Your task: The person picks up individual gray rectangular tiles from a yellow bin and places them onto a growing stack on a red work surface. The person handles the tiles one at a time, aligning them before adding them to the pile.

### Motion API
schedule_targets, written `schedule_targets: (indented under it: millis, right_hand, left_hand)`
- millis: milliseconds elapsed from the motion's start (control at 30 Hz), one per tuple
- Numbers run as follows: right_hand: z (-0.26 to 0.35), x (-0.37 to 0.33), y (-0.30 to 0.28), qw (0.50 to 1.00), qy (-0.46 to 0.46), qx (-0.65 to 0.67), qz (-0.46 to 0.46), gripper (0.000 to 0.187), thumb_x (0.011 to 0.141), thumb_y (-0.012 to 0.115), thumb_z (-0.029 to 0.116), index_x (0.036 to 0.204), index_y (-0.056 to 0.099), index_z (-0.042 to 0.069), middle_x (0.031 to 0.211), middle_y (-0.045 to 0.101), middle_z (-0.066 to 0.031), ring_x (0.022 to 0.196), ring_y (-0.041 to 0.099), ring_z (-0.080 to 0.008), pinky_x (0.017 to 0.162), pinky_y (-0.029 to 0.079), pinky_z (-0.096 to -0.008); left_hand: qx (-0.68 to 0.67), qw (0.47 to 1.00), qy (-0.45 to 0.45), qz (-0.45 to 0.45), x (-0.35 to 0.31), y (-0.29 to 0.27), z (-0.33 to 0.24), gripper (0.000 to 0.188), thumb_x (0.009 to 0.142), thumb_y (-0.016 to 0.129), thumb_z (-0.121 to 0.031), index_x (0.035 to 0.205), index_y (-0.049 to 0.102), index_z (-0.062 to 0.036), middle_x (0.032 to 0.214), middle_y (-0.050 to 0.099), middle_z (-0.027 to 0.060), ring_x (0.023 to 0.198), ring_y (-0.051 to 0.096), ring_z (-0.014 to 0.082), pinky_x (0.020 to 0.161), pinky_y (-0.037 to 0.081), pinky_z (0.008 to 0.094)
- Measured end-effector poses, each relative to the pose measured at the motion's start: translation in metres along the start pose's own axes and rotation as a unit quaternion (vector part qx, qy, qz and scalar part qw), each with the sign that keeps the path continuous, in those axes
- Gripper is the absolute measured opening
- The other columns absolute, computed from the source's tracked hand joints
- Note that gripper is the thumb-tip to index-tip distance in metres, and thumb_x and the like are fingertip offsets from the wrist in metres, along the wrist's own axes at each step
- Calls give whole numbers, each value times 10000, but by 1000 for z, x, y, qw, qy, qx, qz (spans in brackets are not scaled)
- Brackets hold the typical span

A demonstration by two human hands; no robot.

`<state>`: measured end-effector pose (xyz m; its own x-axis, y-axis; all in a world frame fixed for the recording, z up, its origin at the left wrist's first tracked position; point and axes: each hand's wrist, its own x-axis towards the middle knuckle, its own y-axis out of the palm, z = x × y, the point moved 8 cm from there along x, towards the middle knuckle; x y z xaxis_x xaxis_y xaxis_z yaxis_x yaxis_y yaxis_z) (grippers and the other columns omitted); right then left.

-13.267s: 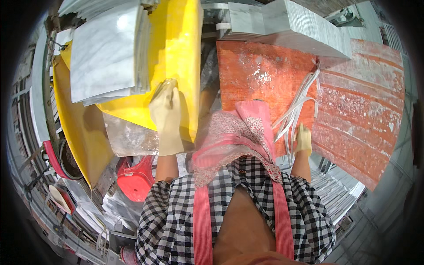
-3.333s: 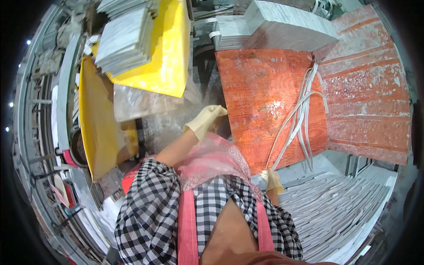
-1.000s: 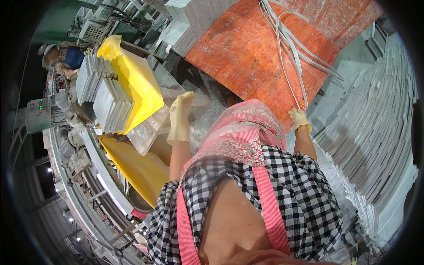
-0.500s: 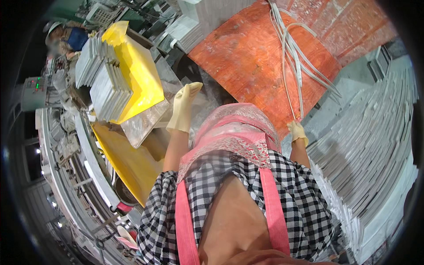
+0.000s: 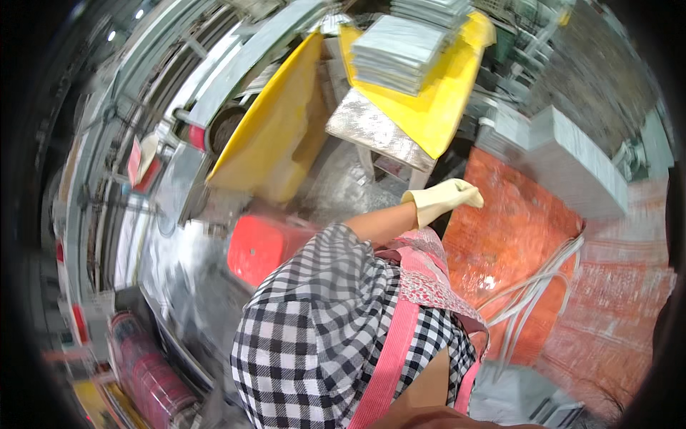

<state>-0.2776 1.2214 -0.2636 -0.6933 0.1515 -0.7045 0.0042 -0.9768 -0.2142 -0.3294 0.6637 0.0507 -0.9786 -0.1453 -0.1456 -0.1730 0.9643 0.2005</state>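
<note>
The orange woven sheet (image 5: 529, 236) lies spread to your right, with white straps (image 5: 536, 286) trailing across it. Your gloved left hand (image 5: 443, 200) hangs over its near edge, fingers (image 5: 468, 194) loosely curled, gripping nothing. Your right hand is out of sight.

Left hand (image 5: 443, 200) gloved (cream rubber), arm stretched forward, fingers loosely curled, holding nothing | right hand out of view
</note>
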Motion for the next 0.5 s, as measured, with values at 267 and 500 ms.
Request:
schedule_targets:
  millis: [267, 500]
  right_hand:
    - [43, -51, 46, 997, -35, 27, 56, 346, 1014, 579, 318, 1214, 637, 41, 1081, 708, -114, 970, 672, -253, 830, 554, -396]
    - [26, -125, 74, 997, -67, 45, 12, 419, 1029, 561, 329, 1287, 587, 1, 1195, 696, -141, 1043, 674, -230, 871, 539, -346]
  left_hand:
    - [-44, 997, 53, -32, -117, -43, -42, 405, 1074, 505, -333, 1175, 685, 17, 1222, 704, 127, 1195, 636, 189, 1080, 465, 330]
    - [23, 997, 55, -56, -156, -67, -71, 508, 1092, 430, -423, 1235, 694, -13, 1263, 703, 117, 1191, 645, 210, 1058, 464, 357]
